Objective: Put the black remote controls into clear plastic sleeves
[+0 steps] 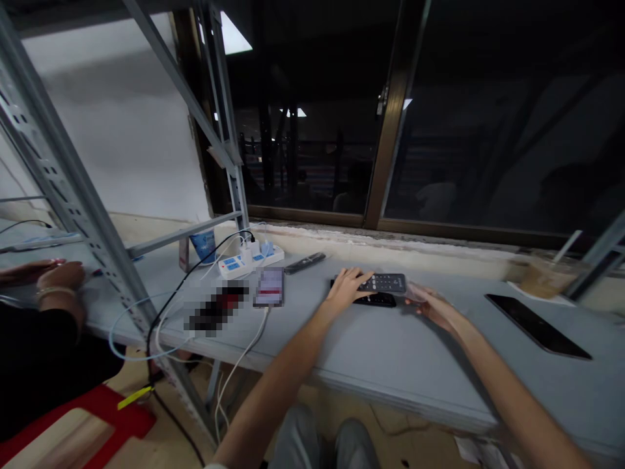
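Power strip (234, 266), left of centre | phone (269, 288), just right, lower | my left hand (347, 286), mid-frame, over top remote (389, 283)'s left end, grip I cannot tell | lower remote (383, 300), partly covered beneath | my right hand (436, 309), centre right, pinching clear film (415, 291) at top remote's right end | black slab (537, 326), cup (544, 277), far right

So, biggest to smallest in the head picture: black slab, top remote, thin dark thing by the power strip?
1. Black slab
2. Top remote, partly covered by the left hand
3. Thin dark thing by the power strip
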Demonstrator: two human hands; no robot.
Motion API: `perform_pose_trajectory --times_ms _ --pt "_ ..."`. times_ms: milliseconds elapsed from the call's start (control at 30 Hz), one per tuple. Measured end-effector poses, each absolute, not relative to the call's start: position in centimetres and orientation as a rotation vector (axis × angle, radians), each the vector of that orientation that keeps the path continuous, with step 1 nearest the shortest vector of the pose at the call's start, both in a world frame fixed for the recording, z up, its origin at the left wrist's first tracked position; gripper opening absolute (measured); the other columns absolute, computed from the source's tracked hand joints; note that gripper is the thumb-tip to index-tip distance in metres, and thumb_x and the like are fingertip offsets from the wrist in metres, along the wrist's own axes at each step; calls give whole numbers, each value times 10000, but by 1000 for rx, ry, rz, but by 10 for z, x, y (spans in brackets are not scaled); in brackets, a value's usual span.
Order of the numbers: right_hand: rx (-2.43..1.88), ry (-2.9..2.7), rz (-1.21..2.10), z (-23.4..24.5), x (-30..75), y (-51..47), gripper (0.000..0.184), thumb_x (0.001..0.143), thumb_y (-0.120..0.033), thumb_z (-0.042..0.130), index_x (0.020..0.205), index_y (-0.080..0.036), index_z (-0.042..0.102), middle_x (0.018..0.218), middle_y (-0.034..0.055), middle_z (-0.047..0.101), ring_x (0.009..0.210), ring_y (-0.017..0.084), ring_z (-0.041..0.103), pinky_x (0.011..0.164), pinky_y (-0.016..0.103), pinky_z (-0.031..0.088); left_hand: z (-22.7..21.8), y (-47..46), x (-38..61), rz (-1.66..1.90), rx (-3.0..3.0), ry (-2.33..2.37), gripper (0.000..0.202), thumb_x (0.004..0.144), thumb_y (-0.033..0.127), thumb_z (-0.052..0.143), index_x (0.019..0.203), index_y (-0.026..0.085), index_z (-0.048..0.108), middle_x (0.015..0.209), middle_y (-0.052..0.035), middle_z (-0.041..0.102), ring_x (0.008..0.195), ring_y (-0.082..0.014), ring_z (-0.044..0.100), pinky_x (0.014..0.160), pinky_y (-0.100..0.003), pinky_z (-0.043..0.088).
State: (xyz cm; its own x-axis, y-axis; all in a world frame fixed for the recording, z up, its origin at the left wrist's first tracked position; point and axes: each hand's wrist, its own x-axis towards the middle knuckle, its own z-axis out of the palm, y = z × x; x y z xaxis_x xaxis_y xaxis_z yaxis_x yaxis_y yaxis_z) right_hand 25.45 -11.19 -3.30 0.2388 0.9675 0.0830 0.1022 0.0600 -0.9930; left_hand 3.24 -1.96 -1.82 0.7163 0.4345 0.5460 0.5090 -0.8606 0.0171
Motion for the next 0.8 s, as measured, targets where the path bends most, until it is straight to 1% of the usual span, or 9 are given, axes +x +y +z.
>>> perform_pose_trajectory --times_ms 133,200,367,433,533,633,800 --pt "-1383 -1101 1026 -28 249 -116 258 639 -406 671 821 -224 690 874 66 688 689 193 620 358 203 406 -18 -18 32 -825 -2777 -757 528 801 545 480 1242 255 472 988 -36 571 960 -186 517 837 -281 336" --pt "-1395 -1104 1021 -26 245 -117 275 647 -402 672 854 -222 695 912 67 686 713 193 623 363 196 410 -17 -18 31 -818 -2771 -765 523 799 548 482 1237 262 478 982 -35 570 960 -188 514 839 -282 332" --pt "-1438 -1146 934 -25 245 -114 299 645 -407 679 838 -181 712 842 80 691 735 190 617 366 168 398 -14 -17 29 -788 -2757 -743 466 835 488 474 1240 258 480 988 -44 563 961 -194 502 830 -289 332" --pt "-1442 -1154 920 -26 247 -111 319 637 -394 685 864 -172 713 869 85 692 778 199 612 381 167 410 -13 -16 27 -783 -2739 -733 457 837 465 485 1248 264 471 994 -41 559 958 -191 497 828 -289 328" --pt "-1441 -1104 877 -27 250 -108 331 626 -368 684 889 -169 708 974 92 679 876 233 596 425 197 457 -12 -13 25 -820 -2718 -720 467 833 425 516 1270 276 446 1012 -32 553 949 -183 494 823 -286 323" --pt "-1414 -1061 839 -27 253 -108 311 637 -343 666 899 -178 696 1027 88 666 966 272 573 497 246 508 -14 -10 22 -861 -2704 -745 485 823 401 542 1280 278 434 1013 -31 550 950 -185 491 825 -293 319" --pt "-1353 -1002 797 -25 252 -109 314 688 -398 623 929 -200 668 1132 83 625 1098 292 516 579 275 535 -17 -5 22 -885 -2681 -820 515 815 475 518 1283 280 429 1014 -35 553 960 -196 488 825 -305 320"
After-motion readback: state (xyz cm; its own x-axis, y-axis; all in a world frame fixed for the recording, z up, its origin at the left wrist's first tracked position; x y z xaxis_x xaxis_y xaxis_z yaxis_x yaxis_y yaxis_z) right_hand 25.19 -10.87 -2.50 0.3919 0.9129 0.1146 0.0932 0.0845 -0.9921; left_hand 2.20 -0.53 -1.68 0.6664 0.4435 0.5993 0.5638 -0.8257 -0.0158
